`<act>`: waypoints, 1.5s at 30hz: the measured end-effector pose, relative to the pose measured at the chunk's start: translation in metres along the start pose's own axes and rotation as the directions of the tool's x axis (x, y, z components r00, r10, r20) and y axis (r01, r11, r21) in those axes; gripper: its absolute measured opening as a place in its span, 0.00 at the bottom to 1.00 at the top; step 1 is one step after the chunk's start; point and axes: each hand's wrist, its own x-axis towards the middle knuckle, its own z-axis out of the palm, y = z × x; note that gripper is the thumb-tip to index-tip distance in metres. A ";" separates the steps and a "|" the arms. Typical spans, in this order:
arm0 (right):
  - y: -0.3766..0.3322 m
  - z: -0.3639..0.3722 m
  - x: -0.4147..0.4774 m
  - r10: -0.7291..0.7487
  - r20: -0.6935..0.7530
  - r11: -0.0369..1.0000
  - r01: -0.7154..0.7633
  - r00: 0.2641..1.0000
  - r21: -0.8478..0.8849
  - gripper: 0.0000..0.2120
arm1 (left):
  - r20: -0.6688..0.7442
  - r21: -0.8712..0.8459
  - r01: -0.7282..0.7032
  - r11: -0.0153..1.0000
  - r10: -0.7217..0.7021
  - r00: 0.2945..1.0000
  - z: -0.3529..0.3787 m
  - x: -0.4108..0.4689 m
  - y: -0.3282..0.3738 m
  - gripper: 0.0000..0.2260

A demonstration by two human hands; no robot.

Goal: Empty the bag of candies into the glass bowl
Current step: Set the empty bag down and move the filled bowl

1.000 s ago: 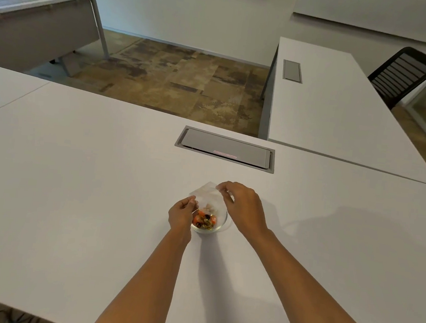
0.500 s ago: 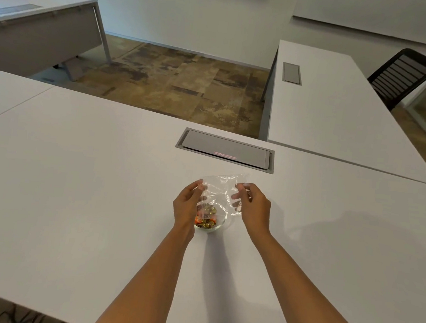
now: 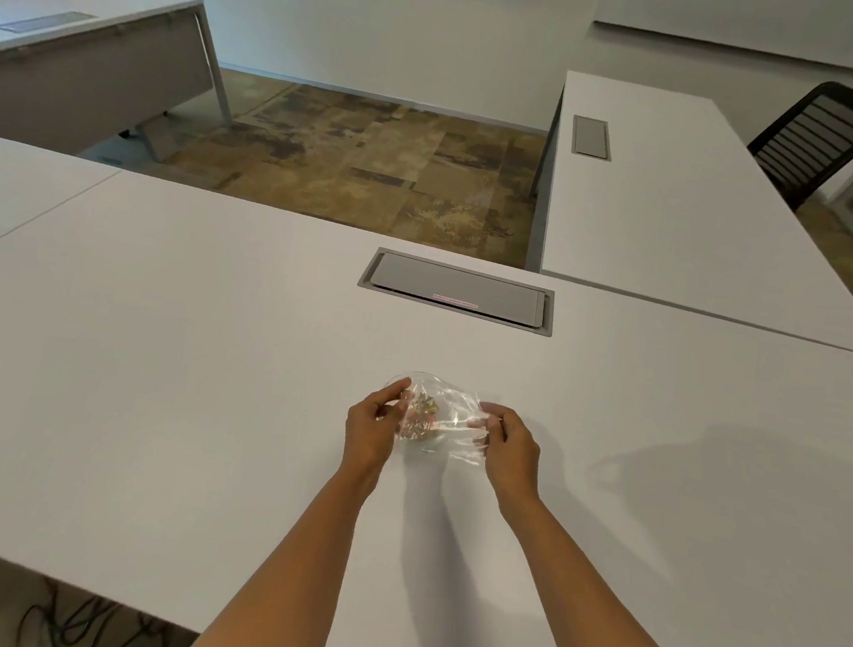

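Observation:
A clear plastic bag (image 3: 449, 418) is stretched between my two hands just above the white table (image 3: 203, 381). My left hand (image 3: 372, 424) pinches its left edge and my right hand (image 3: 509, 444) pinches its right edge. Under the bag sits the small glass bowl (image 3: 416, 441), seen through the plastic. Colourful candies (image 3: 419, 415) show through the film; I cannot tell whether any are in the bag or all lie in the bowl.
A grey cable hatch (image 3: 457, 297) is set into the table beyond my hands. A second white table (image 3: 681, 216) stands at the right with a black chair (image 3: 822, 141) behind it. Another desk (image 3: 77, 50) stands far left. Cables (image 3: 78, 628) lie on the floor below.
My hands have drawn apart and spread the bag flatter and lower over the bowl. Earlier the bag was bunched and tipped over the bowl, with the candies plainly visible inside it.

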 end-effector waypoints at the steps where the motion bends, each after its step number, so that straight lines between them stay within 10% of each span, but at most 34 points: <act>1: 0.007 -0.001 -0.004 0.021 0.025 1.000 -0.021 0.999 0.002 0.14 | 0.049 0.044 0.005 0.999 -0.007 0.999 -0.006 -0.004 -0.005 0.15; 7: 0.044 0.003 -0.029 0.134 0.038 0.991 -0.133 0.990 -0.015 0.12 | 0.196 0.220 0.046 0.974 -0.090 0.976 -0.042 -0.030 -0.036 0.21; 15: 0.075 0.021 -0.044 0.239 0.049 0.970 -0.236 0.970 -0.049 0.10 | 0.003 0.384 0.135 0.913 -0.148 0.989 -0.053 -0.042 -0.065 0.19; 39: 0.079 0.034 -0.048 -0.022 0.138 0.886 0.083 0.990 -0.457 0.23 | -0.115 0.597 0.061 0.800 0.010 0.993 -0.045 -0.037 -0.079 0.17; 45: 0.059 0.029 -0.030 -0.123 0.088 0.935 0.146 0.988 -0.323 0.26 | -0.144 0.576 0.008 0.818 0.091 0.985 -0.039 -0.026 -0.062 0.15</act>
